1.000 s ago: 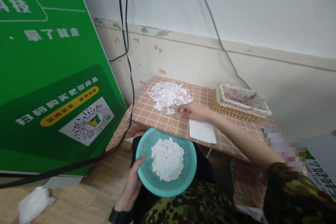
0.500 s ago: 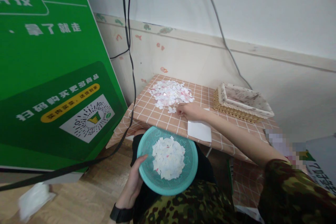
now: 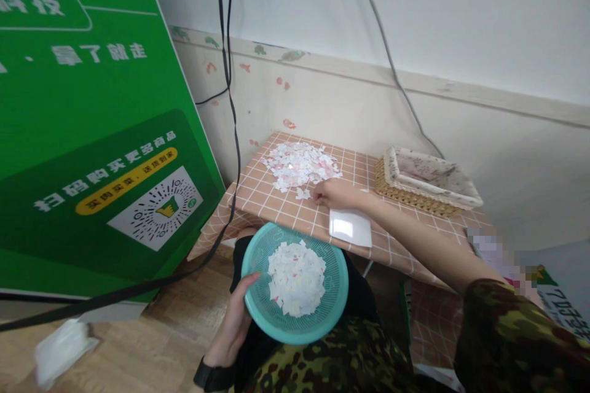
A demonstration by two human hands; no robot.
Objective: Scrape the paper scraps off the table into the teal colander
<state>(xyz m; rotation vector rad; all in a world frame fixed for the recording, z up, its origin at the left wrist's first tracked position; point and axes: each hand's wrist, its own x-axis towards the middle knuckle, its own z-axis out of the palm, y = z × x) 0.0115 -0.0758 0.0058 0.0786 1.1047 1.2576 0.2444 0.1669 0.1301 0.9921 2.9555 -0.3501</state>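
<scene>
Taking the paper pile [image 3: 302,163] as the middle of the clock, the teal strainer [image 3: 337,285] sits at six o'clock, over the person's lap and just off the near edge of the brown, white-gridded surface [image 3: 262,199]. A rounded heap of white scraps [image 3: 297,279] fills the strainer's centre (a few of them carry touches of red).

The left hand [image 3: 237,307] is at the strainer's eight o'clock, its grip clamped on the rim with the thumb on top; the other fingers are hidden underneath. A black band [image 3: 214,374] circles that wrist.

The right hand [image 3: 336,194] is at the pile's four o'clock, low over the surface, fingers curled. I cannot tell whether its fingertips meet or pinch a scrap. A small cluster of scraps [image 3: 303,194] lies just beside it, at the hand's nine o'clock.

Between four and five o'clock a glossy white card [image 3: 350,228] lies near the front edge, partly under the right forearm. At three o'clock stands a cloth-lined wicker basket [image 3: 391,190]; at nine to ten, a green board [image 3: 92,135] with white lettering.
</scene>
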